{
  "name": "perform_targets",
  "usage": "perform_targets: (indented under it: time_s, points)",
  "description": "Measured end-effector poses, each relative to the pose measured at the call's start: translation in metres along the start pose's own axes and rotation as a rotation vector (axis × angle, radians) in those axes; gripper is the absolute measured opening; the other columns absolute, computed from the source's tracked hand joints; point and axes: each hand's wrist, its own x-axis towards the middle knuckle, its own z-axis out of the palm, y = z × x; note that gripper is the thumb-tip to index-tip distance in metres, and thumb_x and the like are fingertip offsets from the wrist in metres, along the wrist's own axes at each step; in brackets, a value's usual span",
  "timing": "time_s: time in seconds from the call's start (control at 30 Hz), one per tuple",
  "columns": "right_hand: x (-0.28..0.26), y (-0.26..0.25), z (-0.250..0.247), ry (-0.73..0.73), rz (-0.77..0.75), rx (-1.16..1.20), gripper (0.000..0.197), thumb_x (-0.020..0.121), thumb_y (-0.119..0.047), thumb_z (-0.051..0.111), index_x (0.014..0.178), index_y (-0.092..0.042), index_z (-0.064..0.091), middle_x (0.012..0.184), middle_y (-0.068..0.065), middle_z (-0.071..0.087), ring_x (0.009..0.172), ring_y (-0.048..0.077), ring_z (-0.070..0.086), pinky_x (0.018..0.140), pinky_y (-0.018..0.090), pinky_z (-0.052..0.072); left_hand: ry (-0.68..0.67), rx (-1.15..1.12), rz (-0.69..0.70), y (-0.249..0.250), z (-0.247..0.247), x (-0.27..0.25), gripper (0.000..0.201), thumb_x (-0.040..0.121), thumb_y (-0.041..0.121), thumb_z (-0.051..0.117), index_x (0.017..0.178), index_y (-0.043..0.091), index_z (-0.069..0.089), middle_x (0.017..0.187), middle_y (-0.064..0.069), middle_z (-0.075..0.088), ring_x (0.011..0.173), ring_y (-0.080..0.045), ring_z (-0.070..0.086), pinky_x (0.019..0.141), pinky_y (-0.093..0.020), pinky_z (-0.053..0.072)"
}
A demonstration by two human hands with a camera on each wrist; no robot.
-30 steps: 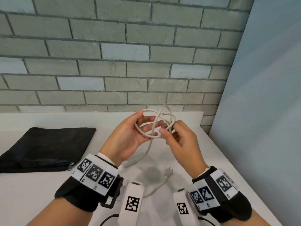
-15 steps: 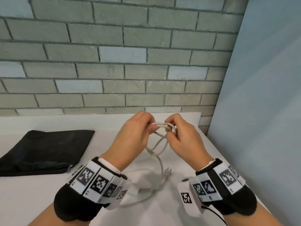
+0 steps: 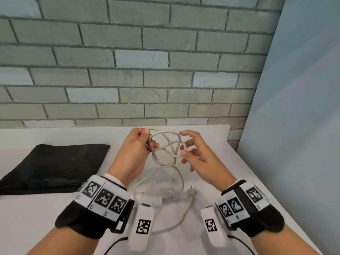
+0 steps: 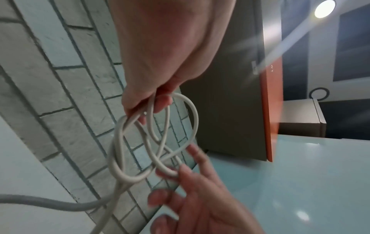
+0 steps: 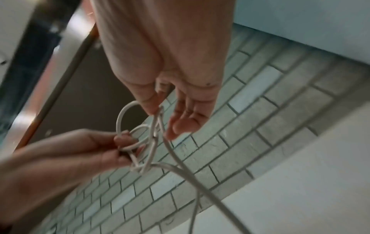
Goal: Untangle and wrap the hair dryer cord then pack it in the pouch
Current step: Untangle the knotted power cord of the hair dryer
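The cord (image 3: 166, 146) is the thing in hand: a pale, round flex twisted into several crossing loops and held up above the worktop (image 3: 36, 218), its loose run dropping below the tangle to the plug (image 3: 192, 189) lying on the surface. The left hand (image 3: 137, 153) pinches the strands on the left of the tangle, thumb over fingers curled round them. The right hand (image 3: 198, 157) is on the right of the tangle with its fingers spread; in the right wrist view thumb and forefinger nip one strand, the other fingers loose.

The flex looks light and supple but springy, so I judge it will keep its curl and slide easily through a slack grip. It is best taken where two strands cross, one hand anchoring while the other feeds the plug end back through the loop. Pulling hard would likely tighten the knot.

To the left of the tangle, well apart, the black pouch (image 3: 53, 164) lies flat on the worktop.
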Motion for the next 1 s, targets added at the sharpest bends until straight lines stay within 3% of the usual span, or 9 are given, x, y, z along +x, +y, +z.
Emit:
perform_targets:
  time_s: [0.13, 0.23, 0.4, 0.5, 0.57, 0.7, 0.77, 0.83, 1.0]
  points:
    - [0.007, 0.0, -0.005, 0.18, -0.245, -0.325, 0.014, 0.085, -0.017, 0.06, 0.098, -0.019, 0.065, 0.091, -0.004, 0.046, 0.071, -0.002, 0.047, 0.061, 0.006, 0.036, -0.022, 0.073, 0.041, -0.003, 0.009, -0.001, 0.02, 0.096, 0.016, 0.039, 0.077, 0.014, 0.043, 0.065, -0.001, 0.039, 0.046, -0.002, 0.046, 0.08, -0.033, 0.046]
    - [0.013, -0.005, -0.009, 0.213, -0.302, -0.39, 0.009, 0.089, -0.011, 0.052, 0.092, -0.007, 0.06, 0.084, -0.008, 0.041, 0.067, -0.005, 0.045, 0.062, 0.007, 0.035, -0.151, 0.318, 0.199, -0.003, 0.014, -0.005, 0.015, 0.084, 0.026, 0.06, 0.085, 0.015, 0.049, 0.075, 0.004, 0.048, 0.06, -0.007, 0.046, 0.072, -0.025, 0.048]
    - [0.011, -0.029, -0.015, 0.18, -0.284, -0.233, 0.01, 0.094, -0.017, 0.041, 0.087, -0.019, 0.048, 0.08, -0.003, 0.056, 0.075, 0.012, 0.054, 0.065, 0.015, 0.04, -0.163, 0.952, 0.416, -0.013, 0.018, 0.006, 0.022, 0.072, 0.029, 0.074, 0.089, 0.017, 0.069, 0.082, 0.004, 0.063, 0.06, 0.005, 0.052, 0.057, -0.003, 0.036]
    - [0.007, -0.044, -0.021, 0.092, -0.296, -0.128, 0.01, 0.093, -0.022, 0.045, 0.084, -0.025, 0.049, 0.059, 0.004, 0.048, 0.057, 0.026, 0.051, 0.054, 0.026, 0.042, -0.083, 1.139, 0.398, -0.014, 0.011, 0.019, 0.014, 0.077, 0.023, 0.071, 0.084, 0.011, 0.071, 0.086, -0.007, 0.068, 0.072, -0.015, 0.057, 0.06, -0.011, 0.035]
    - [0.002, -0.053, -0.036, 0.111, -0.356, -0.179, 0.013, 0.09, -0.026, 0.049, 0.083, -0.019, 0.057, 0.056, 0.011, 0.044, 0.049, 0.02, 0.04, 0.049, 0.027, 0.034, -0.035, 1.244, 0.346, -0.014, 0.003, 0.027, 0.009, 0.08, 0.016, 0.066, 0.083, 0.009, 0.071, 0.087, -0.009, 0.069, 0.073, -0.018, 0.055, 0.062, -0.02, 0.037]
    - [-0.003, -0.05, -0.07, 0.128, -0.176, -0.435, 0.032, 0.093, -0.035, 0.045, 0.078, -0.015, 0.066, 0.047, -0.001, 0.054, 0.037, 0.005, 0.044, 0.044, 0.012, 0.033, 0.031, 1.157, 0.222, -0.014, -0.014, 0.033, 0.016, 0.08, 0.003, 0.055, 0.084, 0.014, 0.067, 0.077, -0.009, 0.066, 0.058, -0.016, 0.055, 0.047, -0.019, 0.045]
    - [-0.004, -0.034, -0.075, 0.028, 0.081, -0.66, 0.018, 0.091, -0.03, 0.051, 0.094, -0.016, 0.063, 0.057, 0.001, 0.061, 0.032, 0.005, 0.047, 0.042, 0.015, 0.039, 0.051, 1.058, 0.206, -0.014, -0.018, 0.034, 0.012, 0.082, 0.005, 0.057, 0.086, 0.013, 0.065, 0.076, -0.008, 0.063, 0.061, -0.019, 0.059, 0.051, -0.024, 0.049]
    - [-0.006, -0.018, -0.069, -0.097, 0.315, -0.731, 0.036, 0.086, -0.027, 0.058, 0.12, -0.024, 0.046, 0.071, 0.004, 0.063, 0.031, 0.006, 0.05, 0.039, 0.022, 0.042, 0.032, 0.935, 0.178, -0.016, -0.017, 0.033, 0.009, 0.083, 0.007, 0.06, 0.09, 0.01, 0.065, 0.077, -0.007, 0.064, 0.067, -0.023, 0.062, 0.06, -0.027, 0.051]
    - [-0.006, -0.004, -0.037, -0.115, 0.283, -0.922, 0.083, 0.076, -0.029, 0.069, 0.139, -0.028, 0.016, 0.084, -0.003, 0.05, 0.081, 0.02, 0.055, 0.062, 0.026, 0.039, -0.092, 0.717, 0.106, -0.024, -0.013, 0.026, 0.014, 0.084, 0.003, 0.059, 0.074, 0.012, 0.058, 0.065, -0.005, 0.059, 0.054, -0.02, 0.058, 0.055, -0.028, 0.052]
